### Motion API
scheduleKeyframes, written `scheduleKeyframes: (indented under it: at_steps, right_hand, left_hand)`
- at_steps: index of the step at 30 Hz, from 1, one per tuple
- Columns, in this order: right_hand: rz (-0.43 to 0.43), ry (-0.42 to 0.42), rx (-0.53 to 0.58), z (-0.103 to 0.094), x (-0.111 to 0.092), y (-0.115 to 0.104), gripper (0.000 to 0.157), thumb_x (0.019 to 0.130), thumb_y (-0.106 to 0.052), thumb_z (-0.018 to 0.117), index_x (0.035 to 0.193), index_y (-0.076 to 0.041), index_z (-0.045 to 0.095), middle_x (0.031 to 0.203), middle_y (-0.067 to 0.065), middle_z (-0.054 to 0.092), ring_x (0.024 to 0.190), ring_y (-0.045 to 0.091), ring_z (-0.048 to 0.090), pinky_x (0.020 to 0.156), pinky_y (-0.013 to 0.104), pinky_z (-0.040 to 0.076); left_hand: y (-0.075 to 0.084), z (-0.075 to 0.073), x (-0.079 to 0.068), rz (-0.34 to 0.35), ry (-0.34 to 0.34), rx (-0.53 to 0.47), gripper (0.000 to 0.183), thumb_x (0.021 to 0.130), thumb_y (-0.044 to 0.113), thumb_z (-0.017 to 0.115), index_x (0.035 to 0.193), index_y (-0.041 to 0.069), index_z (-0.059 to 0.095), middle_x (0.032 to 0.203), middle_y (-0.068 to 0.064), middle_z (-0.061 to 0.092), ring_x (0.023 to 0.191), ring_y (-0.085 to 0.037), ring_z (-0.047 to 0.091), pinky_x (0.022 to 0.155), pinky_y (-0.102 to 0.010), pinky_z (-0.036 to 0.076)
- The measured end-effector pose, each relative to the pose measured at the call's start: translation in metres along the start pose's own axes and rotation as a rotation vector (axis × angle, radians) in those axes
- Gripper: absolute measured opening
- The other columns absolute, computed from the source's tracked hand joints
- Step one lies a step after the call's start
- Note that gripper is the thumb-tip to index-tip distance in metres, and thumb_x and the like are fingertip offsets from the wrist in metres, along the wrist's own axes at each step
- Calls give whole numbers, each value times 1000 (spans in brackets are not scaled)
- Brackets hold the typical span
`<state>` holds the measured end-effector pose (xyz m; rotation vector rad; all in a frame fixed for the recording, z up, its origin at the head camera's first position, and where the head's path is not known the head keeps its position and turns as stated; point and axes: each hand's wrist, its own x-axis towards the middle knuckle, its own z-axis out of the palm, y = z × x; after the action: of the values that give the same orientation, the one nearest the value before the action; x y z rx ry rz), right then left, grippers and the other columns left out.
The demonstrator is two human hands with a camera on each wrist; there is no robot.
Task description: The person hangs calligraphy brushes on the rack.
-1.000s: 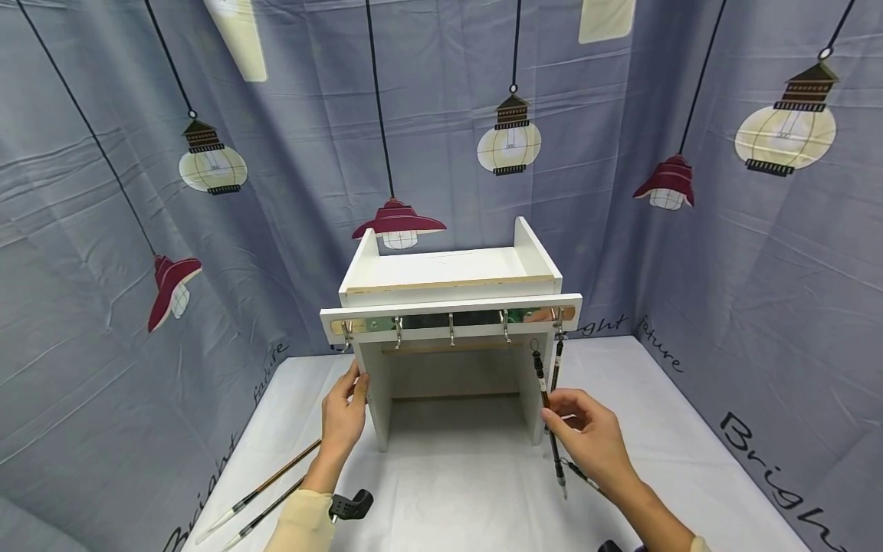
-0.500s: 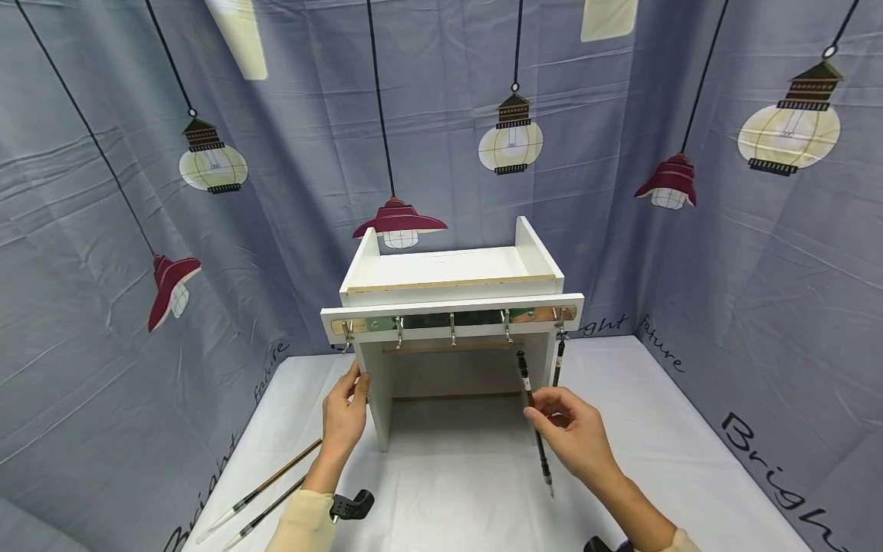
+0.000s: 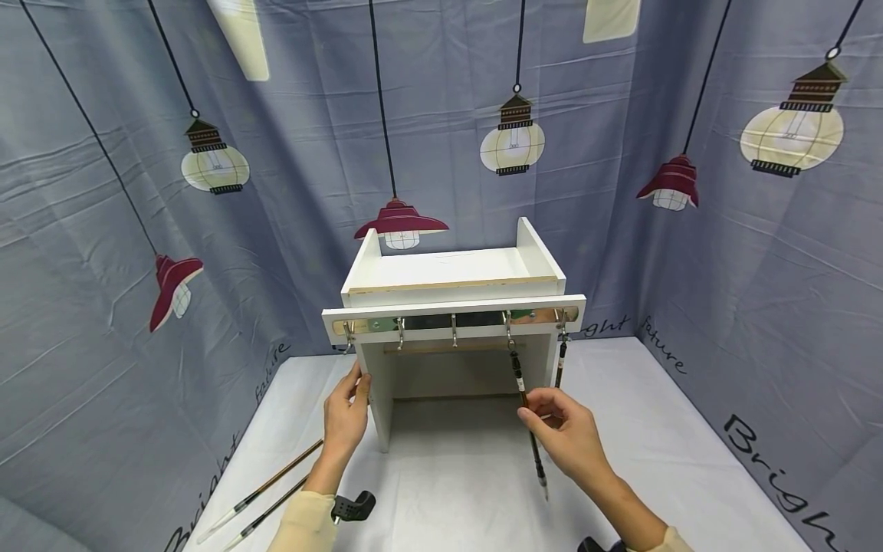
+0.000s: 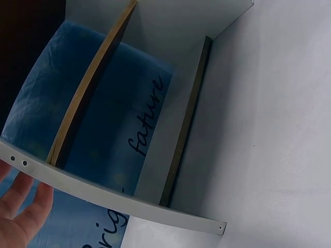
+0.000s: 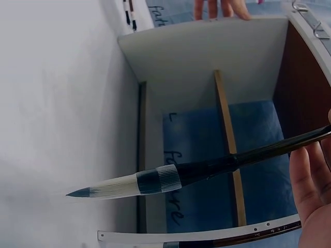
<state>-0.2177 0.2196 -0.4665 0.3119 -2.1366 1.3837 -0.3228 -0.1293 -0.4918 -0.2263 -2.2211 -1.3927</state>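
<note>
My right hand (image 3: 562,429) pinches a writing brush (image 3: 518,376) by its dark handle, pale tip hanging down. The loop at its upper end meets the hook (image 3: 509,330) second from the right on the white shelf (image 3: 451,291). In the right wrist view, the brush's pointed bristles (image 5: 114,188) have a dark tip. Another brush (image 3: 561,364) hangs from the far-right hook, partly behind my right hand. My left hand (image 3: 345,418) rests against the shelf's left side panel, its fingers (image 4: 39,206) fairly straight along the panel's outer side.
Two more brushes (image 3: 276,475) lie on the white tabletop (image 3: 441,506) at the left, partly behind my left forearm. The other hooks (image 3: 400,330) along the rail bear nothing. A blue-grey curtain (image 3: 441,153) printed with lamps surrounds the table.
My right hand has moved left with the brush, away from the brush on the far-right hook, bringing its loop to the neighbouring hook. My left hand stays put.
</note>
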Motion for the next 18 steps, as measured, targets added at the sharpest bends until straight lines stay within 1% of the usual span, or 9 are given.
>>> scheduleKeyframes:
  at_steps: [2, 8, 15, 18]
  right_hand:
    - [10, -3, -5, 0, 0, 1, 19, 88, -4, 81, 104, -11, 71, 89, 1, 71, 75, 6, 66, 63, 22, 55]
    - [50, -12, -32, 1, 0, 2, 20, 88, -6, 81, 104, -13, 71, 88, -1, 70, 74, 7, 65, 63, 23, 55]
    - [60, -10, -23, 4, 1, 2, 19, 89, -8, 81, 105, -12, 71, 88, 0, 71, 74, 6, 64, 62, 23, 54]
    - [68, -5, -4, 5, 1, 0, 19, 89, -9, 81, 105, -11, 71, 89, 0, 71, 75, 5, 64, 63, 23, 55]
  left_hand:
    - [0, 0, 0, 0, 0, 1, 48, 107, 31, 57, 150, 10, 55, 140, -14, 66, 110, -36, 71, 91, -53, 56]
    - [-2, 1, -1, 3, -1, 7, 46, 107, 30, 57, 149, 12, 56, 141, -12, 66, 109, -34, 72, 85, -44, 58]
    - [-1, 1, 0, 1, 0, 3, 46, 107, 32, 57, 149, 13, 56, 141, -11, 66, 110, -34, 72, 85, -44, 59]
    - [-1, 0, -1, -7, -9, 1, 47, 107, 33, 57, 150, 14, 55, 142, -10, 65, 110, -32, 72, 85, -41, 59]
